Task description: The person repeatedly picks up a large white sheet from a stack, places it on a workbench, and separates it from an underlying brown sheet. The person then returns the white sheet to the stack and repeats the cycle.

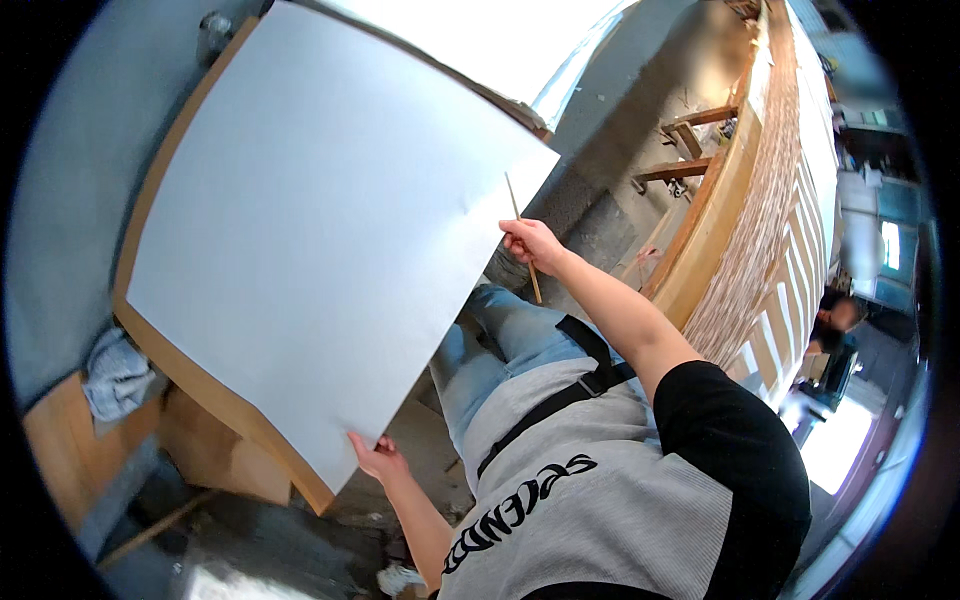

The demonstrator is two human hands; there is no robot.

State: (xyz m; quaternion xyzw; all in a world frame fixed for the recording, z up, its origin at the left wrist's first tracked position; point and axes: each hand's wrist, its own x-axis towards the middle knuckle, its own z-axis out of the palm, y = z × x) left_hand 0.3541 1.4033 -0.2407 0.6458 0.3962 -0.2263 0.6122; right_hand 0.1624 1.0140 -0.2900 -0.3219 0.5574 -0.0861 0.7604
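A large white sheet [320, 220] lies over a brown board [215, 395], whose edge shows along the sheet's left and lower sides. My left hand [378, 457] pinches the sheet's near edge close to its lower corner, with the thumb on top and the fingers partly hidden beneath. Farther up the same edge, my right hand [532, 246] is closed around a thin wooden stick [514, 197]. The stick pokes out on both sides of the fist. Those right fingertips also meet the sheet's edge; whether they grip it I cannot tell.
Beyond the sheet is a bright white stack [490, 45]. A long bench [740, 220] bearing layered brown and white strips runs along the right, with wooden supports [690, 170] beneath. A grey cloth [118, 375] and cardboard [220, 440] sit at left. Another person [838, 315] is at far right.
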